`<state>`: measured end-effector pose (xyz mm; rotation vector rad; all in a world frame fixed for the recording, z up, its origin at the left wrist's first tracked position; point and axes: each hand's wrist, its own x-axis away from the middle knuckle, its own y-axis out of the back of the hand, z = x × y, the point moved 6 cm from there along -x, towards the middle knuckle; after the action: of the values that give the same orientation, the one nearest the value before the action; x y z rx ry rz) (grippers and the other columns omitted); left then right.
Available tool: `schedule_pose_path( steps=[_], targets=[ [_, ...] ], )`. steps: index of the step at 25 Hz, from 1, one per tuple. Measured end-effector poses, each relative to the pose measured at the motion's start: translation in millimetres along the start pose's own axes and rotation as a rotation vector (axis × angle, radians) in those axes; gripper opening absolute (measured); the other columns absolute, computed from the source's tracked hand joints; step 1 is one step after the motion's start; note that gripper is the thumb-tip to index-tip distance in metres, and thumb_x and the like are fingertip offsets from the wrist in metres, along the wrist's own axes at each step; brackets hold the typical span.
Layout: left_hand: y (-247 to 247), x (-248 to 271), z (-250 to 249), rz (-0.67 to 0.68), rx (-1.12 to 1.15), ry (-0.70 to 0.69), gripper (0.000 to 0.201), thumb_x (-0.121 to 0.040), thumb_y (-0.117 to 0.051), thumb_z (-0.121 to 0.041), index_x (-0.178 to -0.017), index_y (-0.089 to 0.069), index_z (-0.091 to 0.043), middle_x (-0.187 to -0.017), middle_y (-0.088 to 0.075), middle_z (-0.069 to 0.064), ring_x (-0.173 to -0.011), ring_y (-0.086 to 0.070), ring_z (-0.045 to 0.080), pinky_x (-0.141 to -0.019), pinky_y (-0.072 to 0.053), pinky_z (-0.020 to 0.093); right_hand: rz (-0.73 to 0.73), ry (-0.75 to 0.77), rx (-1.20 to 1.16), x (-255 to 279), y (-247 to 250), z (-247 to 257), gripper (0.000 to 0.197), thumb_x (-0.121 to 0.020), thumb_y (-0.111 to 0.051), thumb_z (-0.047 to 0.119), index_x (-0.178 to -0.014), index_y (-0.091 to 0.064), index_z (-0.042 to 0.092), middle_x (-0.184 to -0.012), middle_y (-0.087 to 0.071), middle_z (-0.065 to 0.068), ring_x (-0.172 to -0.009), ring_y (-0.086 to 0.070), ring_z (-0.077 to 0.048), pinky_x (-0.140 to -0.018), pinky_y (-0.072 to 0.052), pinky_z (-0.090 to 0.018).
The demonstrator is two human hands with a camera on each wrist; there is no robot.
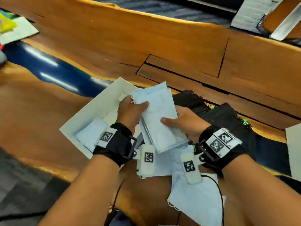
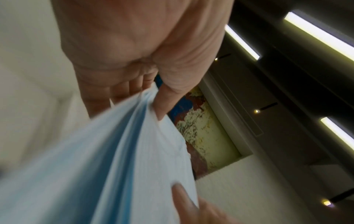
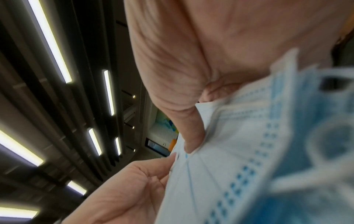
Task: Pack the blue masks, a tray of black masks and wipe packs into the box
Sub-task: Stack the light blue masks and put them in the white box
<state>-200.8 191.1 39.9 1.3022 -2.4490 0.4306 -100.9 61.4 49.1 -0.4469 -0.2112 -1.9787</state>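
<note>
Far left in the head view, the white box (image 1: 91, 111) sat open on the wooden worktop (image 1: 162, 46), angled so its long side ran from near-left up to far-right. A few pale blue masks already lay in its near end (image 1: 91, 134).

Next over, the left hand (image 1: 128, 110) had the far-left corner of the stack of blue masks (image 1: 156, 115), thumb curled over the top and the other fingers (image 2: 132, 89) tucked underneath. The right hand (image 1: 184, 121) gripped the near-right side the same way, thumb on top pinching the edge. So both hands were closed on the stack, holding it up off the worktop.

The bit that mattered: the stack hung just right of the box and over its right wall, its long axis running roughly along the box's length. The box lay to the left of the fingers, so the left hand was the nearer one. My guess is a short shift left and down would seat it.

More loose blue masks (image 1: 195, 198) lay below the wrists. To the right sat the black masks (image 1: 224, 116); I couldn't tell whether a tray was under them. No wipe packs I could make out. The wrists hid part of the box, and both wrist views were blurry, mostly palm, mask and ceiling lights.
</note>
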Motion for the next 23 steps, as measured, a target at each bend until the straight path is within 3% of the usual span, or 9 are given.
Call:
schedule_pose_path(
  steps=[2,4,7,10,12,16,18,20,23],
  targets=[
    [46,-9,-11,-0.103,-0.135,-0.018,0.046,-0.082,-0.066,0.003,-0.124,-0.056,-0.012,-0.122,-0.063,0.012,-0.108,-0.063,0.033,-0.082,-0.058,0.050,0.034,-0.053,0.074,-11,-20,-1,0.030,-0.086,-0.069,0.002,-0.114,-0.063,0.008,-0.113,-0.071,-0.010,-0.098,-0.070,-0.026,-0.077,-0.060,-0.033],
    [73,-15,-14,-0.109,-0.284,0.001,0.059,-0.082,-0.064,0.007,-0.134,-0.049,-0.016,-0.128,-0.054,0.011,-0.110,-0.059,0.033,-0.078,-0.058,0.047,0.048,-0.100,0.125,-23,-37,-1,0.034,-0.081,-0.074,0.000,-0.112,-0.063,0.008,-0.110,-0.072,-0.012,-0.095,-0.071,-0.027,-0.075,-0.060,-0.034],
    [111,-24,-20,-0.070,-0.469,0.077,0.057,-0.084,-0.061,0.013,-0.135,-0.052,-0.010,-0.121,-0.053,0.013,-0.093,-0.059,0.033,-0.055,-0.058,0.037,0.042,-0.141,0.292,-44,-59,-3,0.034,-0.076,-0.081,0.006,-0.106,-0.065,0.010,-0.105,-0.072,-0.012,-0.092,-0.071,-0.026,-0.081,-0.060,-0.040],
    [144,-33,-27,-0.051,-0.691,0.103,0.036,-0.082,-0.064,0.011,-0.114,-0.063,-0.004,-0.095,-0.061,0.012,-0.067,-0.058,0.026,-0.045,-0.055,0.029,0.047,-0.158,0.446,-66,-85,-10,0.035,-0.075,-0.082,0.012,-0.106,-0.067,0.013,-0.107,-0.072,-0.008,-0.099,-0.069,-0.026,-0.091,-0.056,-0.043],
    [156,-39,-30,-0.049,-0.834,0.100,0.025,-0.083,-0.066,0.006,-0.103,-0.064,-0.008,-0.080,-0.059,0.006,-0.061,-0.055,0.022,-0.047,-0.054,0.029,0.044,-0.167,0.492,-79,-100,-13,0.042,-0.073,-0.083,0.016,-0.112,-0.067,0.012,-0.109,-0.071,-0.006,-0.099,-0.069,-0.024,-0.094,-0.055,-0.043],
    [176,-49,-30,-0.046,-1.218,0.069,0.025,-0.082,-0.072,-0.006,-0.106,-0.064,-0.003,-0.094,-0.063,0.013,-0.082,-0.063,0.033,-0.064,-0.054,0.035,0.143,-0.196,0.682,-96,-125,-16,0.036,-0.082,-0.075,0.016,-0.116,-0.064,0.012,-0.103,-0.067,-0.006,-0.086,-0.064,-0.018,-0.080,-0.054,-0.028],
    [183,-51,-27,-0.017,-1.439,0.060,0.010,-0.083,-0.069,-0.010,-0.087,-0.063,-0.003,-0.101,-0.067,0.017,-0.086,-0.062,0.035,-0.070,-0.051,0.036,0.202,-0.218,0.809,-101,-138,-22,0.039,-0.084,-0.072,0.017,-0.122,-0.061,0.010,-0.112,-0.065,-0.010,-0.096,-0.062,-0.023,-0.081,-0.050,-0.029],
    [188,-52,-20,0.022,-1.568,0.066,0.019,-0.084,-0.064,-0.011,-0.069,-0.053,-0.007,-0.098,-0.069,0.020,-0.079,-0.059,0.034,-0.071,-0.050,0.036,0.262,-0.210,0.933,-107,-151,-30,0.044,-0.085,-0.069,0.017,-0.126,-0.059,0.009,-0.118,-0.060,-0.009,-0.105,-0.059,-0.025,-0.089,-0.049,-0.032],
    [192,-55,-16,0.038,-1.659,0.068,0.017,-0.088,-0.059,-0.016,-0.094,-0.062,0.000,-0.104,-0.066,0.019,-0.087,-0.060,0.035,-0.076,-0.050,0.038,0.302,-0.216,0.965,-111,-169,-39,0.039,-0.086,-0.066,0.016,-0.124,-0.059,0.008,-0.117,-0.059,-0.008,-0.106,-0.059,-0.026,-0.093,-0.051,-0.036]
  ],
)
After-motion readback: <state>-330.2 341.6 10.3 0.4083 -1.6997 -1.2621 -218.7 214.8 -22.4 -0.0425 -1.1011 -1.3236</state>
